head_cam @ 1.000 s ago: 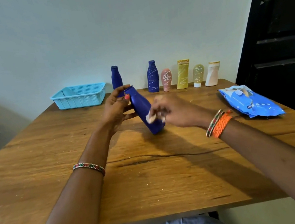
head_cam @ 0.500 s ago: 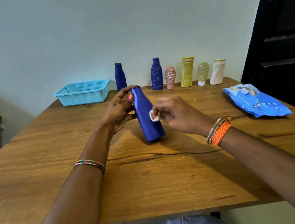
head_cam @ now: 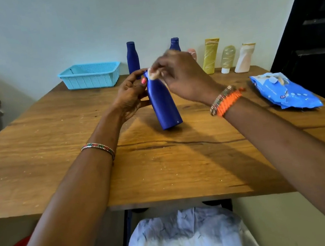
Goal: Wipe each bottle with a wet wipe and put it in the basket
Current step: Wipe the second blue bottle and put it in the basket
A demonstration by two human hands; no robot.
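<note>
Head view: wipe reaches the neck of the blue bottle

Head camera shows the blue bottle tilted, its base resting on the wooden table near the middle, its top leaning away toward the left. The left hand holds it by the upper body, fingers and thumb curled round the neck. The right hand pinches a small wadded wet wipe between its fingertips and presses it against the bottle's cap and shoulder; that hand is somewhat blurred.

To do this step well, I judge the left hand should keep the base planted as a pivot and turn the bottle a little at a time, so the wipe covers the whole neck and the side facing away. Light pressure is enough; a hard push on the top could make the smooth base slide.

Compared with half a second ago, the wipe has climbed from the middle of the bottle's body to its top, and the right hand has risen with it, now hiding part of the row of waiting bottles by the wall. The bottle leans much as it did. The light blue basket stands at the far left of the table, with nothing visible inside, and the wipes pack lies to the right.
</note>
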